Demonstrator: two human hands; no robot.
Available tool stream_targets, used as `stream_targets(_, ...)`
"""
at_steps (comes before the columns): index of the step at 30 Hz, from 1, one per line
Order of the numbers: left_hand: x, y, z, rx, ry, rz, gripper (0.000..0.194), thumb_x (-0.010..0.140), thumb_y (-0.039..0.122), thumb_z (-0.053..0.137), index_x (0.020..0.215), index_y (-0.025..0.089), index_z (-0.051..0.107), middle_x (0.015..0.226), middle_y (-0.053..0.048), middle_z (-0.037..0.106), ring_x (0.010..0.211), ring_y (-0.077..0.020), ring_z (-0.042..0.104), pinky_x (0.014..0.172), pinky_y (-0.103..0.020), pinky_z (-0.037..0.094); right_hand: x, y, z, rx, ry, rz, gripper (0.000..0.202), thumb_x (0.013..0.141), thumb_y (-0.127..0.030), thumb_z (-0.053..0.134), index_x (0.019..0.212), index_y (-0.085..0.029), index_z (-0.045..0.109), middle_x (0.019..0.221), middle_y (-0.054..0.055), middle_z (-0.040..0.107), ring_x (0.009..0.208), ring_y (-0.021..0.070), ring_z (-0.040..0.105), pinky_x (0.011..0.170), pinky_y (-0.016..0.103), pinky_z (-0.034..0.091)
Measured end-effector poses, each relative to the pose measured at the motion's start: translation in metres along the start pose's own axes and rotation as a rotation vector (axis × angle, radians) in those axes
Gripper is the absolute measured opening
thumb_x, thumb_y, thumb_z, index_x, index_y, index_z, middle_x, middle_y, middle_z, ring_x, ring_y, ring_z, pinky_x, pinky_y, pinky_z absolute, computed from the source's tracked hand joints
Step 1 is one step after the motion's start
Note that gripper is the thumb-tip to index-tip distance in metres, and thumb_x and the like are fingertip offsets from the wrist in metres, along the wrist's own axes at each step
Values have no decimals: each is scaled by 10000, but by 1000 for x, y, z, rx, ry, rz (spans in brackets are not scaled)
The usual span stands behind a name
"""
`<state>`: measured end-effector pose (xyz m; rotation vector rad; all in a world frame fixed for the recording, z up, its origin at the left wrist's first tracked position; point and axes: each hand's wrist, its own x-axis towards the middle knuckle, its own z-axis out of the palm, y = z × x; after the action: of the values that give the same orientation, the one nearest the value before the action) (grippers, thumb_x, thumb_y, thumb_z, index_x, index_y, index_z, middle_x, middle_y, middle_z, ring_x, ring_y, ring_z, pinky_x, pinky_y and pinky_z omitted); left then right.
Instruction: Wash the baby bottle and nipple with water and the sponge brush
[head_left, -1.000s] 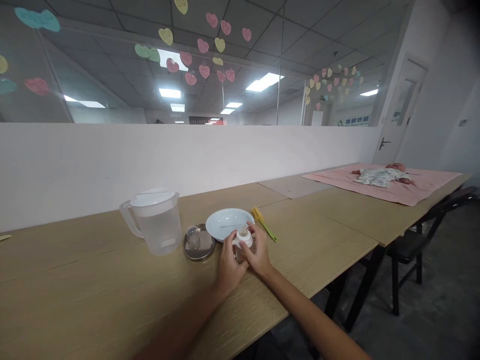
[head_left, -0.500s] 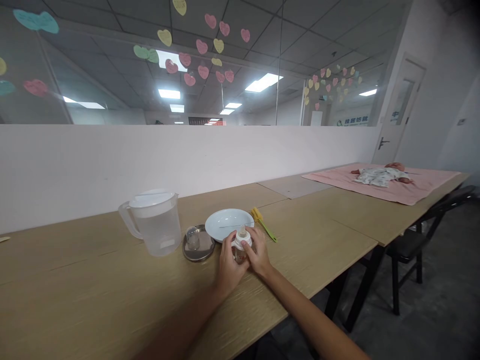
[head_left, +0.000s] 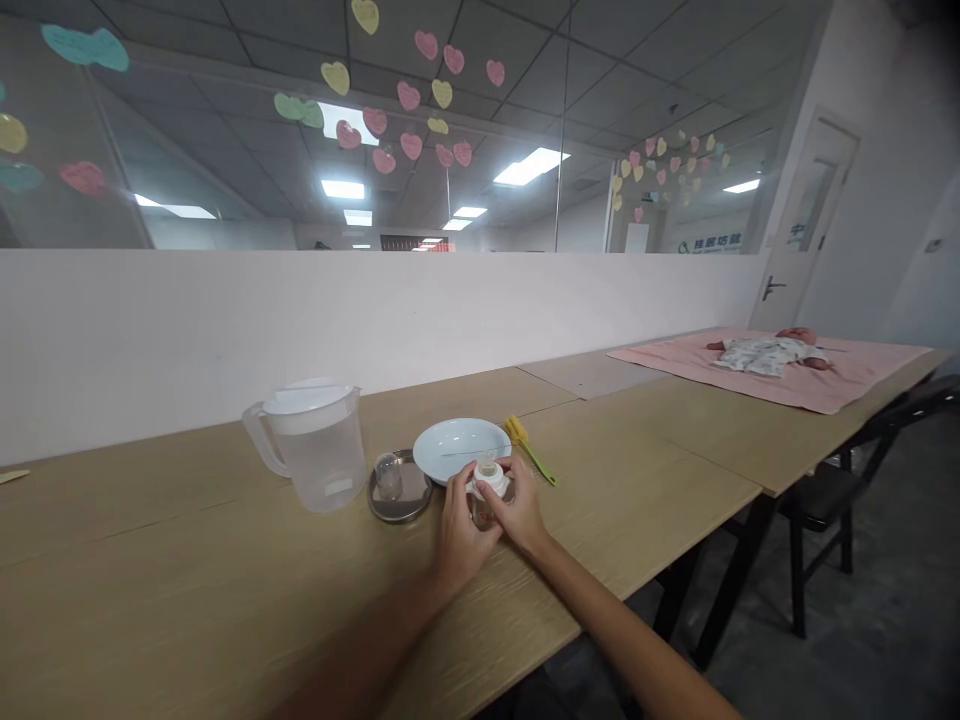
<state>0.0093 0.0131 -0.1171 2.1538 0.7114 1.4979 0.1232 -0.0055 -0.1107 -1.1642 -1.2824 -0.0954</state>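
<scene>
a pale wooden table [head_left: 247,590] stretches from the left side to the far right, its far edge along a white wall [head_left: 450,310] with a glass window [head_left: 255,190] above, dotted with paper hearts [head_left: 410,146] in pink, yellow and green. going left to right, a clear plastic jug [head_left: 322,465] with its handle to the left stands towards the table's far edge, holding some water. next comes a round metal tray [head_left: 412,497] with a clear cap [head_left: 388,478] standing in it. just beside is a pale plate [head_left: 431,445], crossed by a thin straight thing too fine to make out. nearer the table's near edge, the left hand [head_left: 461,530] and the right hand [head_left: 521,510] are both wrapped round an upright baby bottle [head_left: 489,482], fingers curled close at its white collar; i cannot tell whether its base touches the table. a yellow brush [head_left: 517,430] with a green handle lies right of the plate. at the table's far right end a doll [head_left: 769,354] lies on a pink cloth [head_left: 817,393]. a dark chair [head_left: 821,495] stands by the near edge there, and a white door [head_left: 814,210] is beyond.
</scene>
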Motion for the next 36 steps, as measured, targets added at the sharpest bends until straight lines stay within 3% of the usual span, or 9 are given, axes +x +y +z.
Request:
stream_targets(7, 1, 5, -3, 52, 22, 5, 648, 684, 135, 613, 1283, 194, 375, 1205, -112, 506, 1122, -253, 508, 928, -402, 444, 2, 0, -3, 3, -91, -106, 255, 866, -397, 495, 999, -205, 596, 975, 65, 627, 935, 221, 555, 847, 370, 389)
stream_targets(16, 1, 5, -4, 30, -9, 6, 689, 662, 132, 613, 1298, 191, 356, 1225, -119, 491, 1143, -257, 495, 947, -401, 432, 2, -5, -1, -34, -22, -31, 233, 802, -414, 586, 866, -190, 567, 819, 33, 594, 791, 192, 539, 744, 333, 402)
stream_targets(36, 0, 3, -1, 34, 2, 8, 678, 669, 110, 595, 1298, 195, 358, 1225, -121, 490, 1142, -263, 493, 926, -401, 441, 3, -4, -1, 1, -25, -2, 221, 787, -396, 605, 860, -191, 568, 809, 38, 594, 775, 196, 548, 726, 327, 415)
